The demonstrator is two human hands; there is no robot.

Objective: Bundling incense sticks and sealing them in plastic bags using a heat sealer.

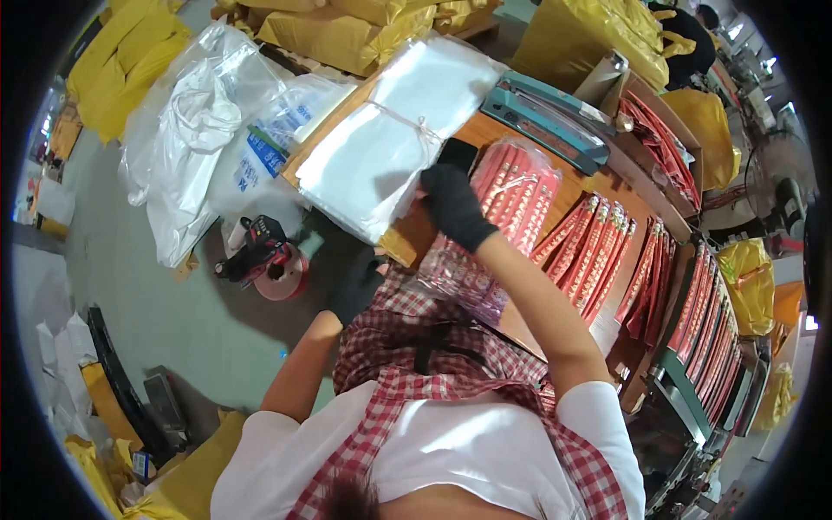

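Observation:
My right hand [455, 208], in a black fingerless glove, reaches over the wooden table. Its fingers are curled at the right edge of a stack of clear plastic sleeves [347, 165], which is tied across with string. What lies between those fingertips is too small to make out. Just below the table's near corner is my left hand [354, 290], gloved in black too, its fingers mostly hidden. To the right of my right hand lies a plastic-wrapped bundle of red printed strips [530, 186]. A clear-wrapped pack [464, 277] sits at the table's near edge, below my right wrist.
A teal bag sealer [550, 117] stands at the table's back. More red strips [594, 260] lie rightward, beside a box of red pieces [663, 147] and a loaded rack [706, 338]. On the floor are a tape dispenser [273, 256], white plastic bags [199, 113] and yellow sacks [338, 35].

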